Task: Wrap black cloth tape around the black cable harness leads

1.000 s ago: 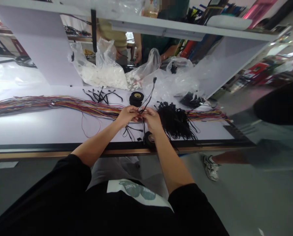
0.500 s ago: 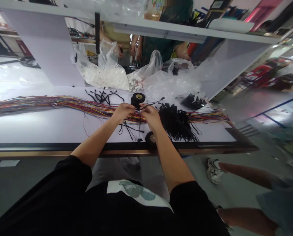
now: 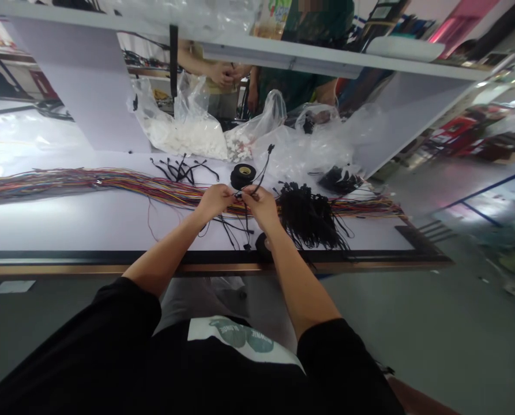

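My left hand [image 3: 215, 202] and my right hand [image 3: 261, 206] meet over a long bundle of coloured wires [image 3: 153, 185]. Between my right fingers is a short black cable [image 3: 263, 171], its connector end sticking up toward the back. My left fingers are pinched at the same spot; what they grip is too small to be sure of, probably part of the cable. Just behind my hands sit rolls of black tape [image 3: 243, 174], and another black roll [image 3: 263, 246] lies by my right wrist. Several loose black cables [image 3: 229, 227] lie in front of the bundle.
A thick pile of black cables [image 3: 311, 216] lies right of my hands, and more black cables [image 3: 181, 170] at back left. Clear plastic bags [image 3: 188, 129] of white parts stand under the shelf [image 3: 326, 57]. People stand behind the bench, their hands [image 3: 225, 75] showing.
The black cable in my right hand has swung from lying sideways to pointing up and back. My hands have drawn slightly closer together. The passer-by at right has mostly left view.
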Action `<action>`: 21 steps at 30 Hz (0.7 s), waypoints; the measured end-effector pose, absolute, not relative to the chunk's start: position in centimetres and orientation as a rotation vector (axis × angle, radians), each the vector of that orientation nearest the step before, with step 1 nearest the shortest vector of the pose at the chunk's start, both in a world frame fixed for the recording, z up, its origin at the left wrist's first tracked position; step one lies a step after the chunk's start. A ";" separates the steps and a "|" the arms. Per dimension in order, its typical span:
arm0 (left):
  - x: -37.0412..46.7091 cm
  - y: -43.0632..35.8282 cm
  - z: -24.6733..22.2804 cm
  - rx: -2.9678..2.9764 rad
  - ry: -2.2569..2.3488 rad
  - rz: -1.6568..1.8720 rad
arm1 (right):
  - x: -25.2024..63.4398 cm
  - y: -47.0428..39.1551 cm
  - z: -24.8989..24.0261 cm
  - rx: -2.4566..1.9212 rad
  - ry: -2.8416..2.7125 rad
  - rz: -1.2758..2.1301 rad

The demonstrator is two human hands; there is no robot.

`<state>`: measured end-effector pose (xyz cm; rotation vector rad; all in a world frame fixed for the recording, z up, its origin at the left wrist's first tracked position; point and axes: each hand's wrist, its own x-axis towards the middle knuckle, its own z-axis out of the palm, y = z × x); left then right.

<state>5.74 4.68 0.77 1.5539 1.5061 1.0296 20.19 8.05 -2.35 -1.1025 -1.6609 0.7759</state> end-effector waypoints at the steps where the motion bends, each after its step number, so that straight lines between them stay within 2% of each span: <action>1: 5.8 4.8 0.7 1.609 1.563 1.024 | 20.1 7.9 -2.2 -1.122 -1.704 0.739; 3: 6.0 4.8 0.5 1.617 1.589 1.030 | 20.0 7.7 -2.0 -1.163 -1.786 0.647; 8: 6.7 4.7 0.6 1.221 1.313 1.107 | 20.0 7.4 -1.2 -1.297 -1.924 0.514; 21: 4.2 5.4 1.0 1.176 1.223 0.899 | 19.2 9.1 -1.4 -1.377 -1.727 0.730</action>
